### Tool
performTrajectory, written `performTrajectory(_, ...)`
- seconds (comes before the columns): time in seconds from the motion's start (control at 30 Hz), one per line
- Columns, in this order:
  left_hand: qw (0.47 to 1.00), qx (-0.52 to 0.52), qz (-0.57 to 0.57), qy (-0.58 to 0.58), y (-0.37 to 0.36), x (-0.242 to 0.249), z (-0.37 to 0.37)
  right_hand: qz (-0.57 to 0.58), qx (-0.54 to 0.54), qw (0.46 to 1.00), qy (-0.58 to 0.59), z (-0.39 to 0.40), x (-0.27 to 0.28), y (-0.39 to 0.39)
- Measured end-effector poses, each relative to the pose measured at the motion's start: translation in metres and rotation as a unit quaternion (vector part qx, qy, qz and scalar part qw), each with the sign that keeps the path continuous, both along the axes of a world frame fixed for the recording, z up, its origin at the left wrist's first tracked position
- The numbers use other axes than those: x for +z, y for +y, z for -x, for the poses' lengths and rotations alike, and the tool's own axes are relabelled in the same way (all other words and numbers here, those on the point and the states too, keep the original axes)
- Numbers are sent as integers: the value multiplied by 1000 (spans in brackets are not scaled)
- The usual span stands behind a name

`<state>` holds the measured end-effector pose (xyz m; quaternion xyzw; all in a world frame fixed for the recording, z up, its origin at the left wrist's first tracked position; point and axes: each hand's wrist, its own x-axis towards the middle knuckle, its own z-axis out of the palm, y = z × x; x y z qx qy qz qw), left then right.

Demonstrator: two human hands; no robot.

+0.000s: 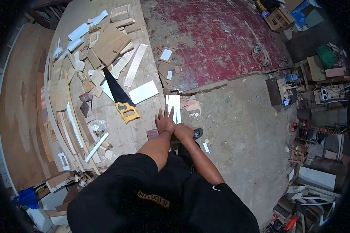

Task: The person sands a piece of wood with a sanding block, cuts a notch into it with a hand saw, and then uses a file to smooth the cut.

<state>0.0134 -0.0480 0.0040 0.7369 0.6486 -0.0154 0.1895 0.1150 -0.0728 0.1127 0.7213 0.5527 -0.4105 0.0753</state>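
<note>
One splayed left hand point(167, 123) atop white board point(173, 100), clenched right hand point(183, 133) alongside, contents hidden

Low access runs over the bare plywood benchtop point(144, 118) between the handsaw point(119, 93) and the left hand point(166, 123). A white board point(144, 92) obstructs the far side; a transparent plastic container point(97, 125) stands left. Open space lies above the concrete floor point(241, 120), right of the right hand point(184, 133).
</note>
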Motion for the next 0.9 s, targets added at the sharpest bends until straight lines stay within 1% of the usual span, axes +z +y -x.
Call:
performTrajectory(0.1, 1000, -5, 9, 12, 3, -1, 0, 2, 18, 1000, 6, -3, -12, 5)
performTrajectory(0.17, 1000, -23, 1, 20, 3, -1, 1, 43, 53, 998, 18, -7, -14, 8)
performTrajectory(0.27, 999, -45, 7, -4, 5, 6, 2, 25, 38, 999, 20, -15, -30, 7)
performTrajectory(0.3, 999, -47, 6, -5, 7, 7, 4, 24, 37, 999, 19, -14, -26, 8)
performTrajectory(0.37, 994, -110, -12, -8, 6, 8, 10, -11, 16, 1000, 5, -7, -20, 8)
performTrajectory(0.43, 994, -105, -12, 10, 5, -2, 17, -13, 19, 1000, 10, 1, -20, 11)
performTrajectory(0.47, 996, -85, -24, 13, 3, -6, 20, -16, 20, 1000, 11, 4, -20, 12)
performTrajectory(0.5, 997, -66, -38, 15, 3, -2, 22, -17, 21, 1000, 13, 5, -20, 12)
performTrajectory(0.57, 995, -75, -57, 17, 7, 6, 29, -36, 38, 998, 18, 6, -18, 13)
performTrajectory(0.63, 990, -123, -61, 37, 10, 21, 35, -24, 25, 999, 9, 8, -23, 12)
performTrajectory(0.77, 984, -144, -101, 8, -3, 33, 61, -5, 14, 1000, -11, 11, -32, 12)
performTrajectory(0.83, 984, -171, -18, -35, -13, 38, 86, 2, 11, 1000, -14, 11, -31, 12)
performTrajectory(0.87, 973, -224, -2, -61, -17, 35, 102, 12, 8, 1000, -16, 11, -30, 13)
performTrajectory(0.9, 973, -223, -5, -60, -18, 35, 114, 9, 9, 1000, -16, 11, -31, 13)
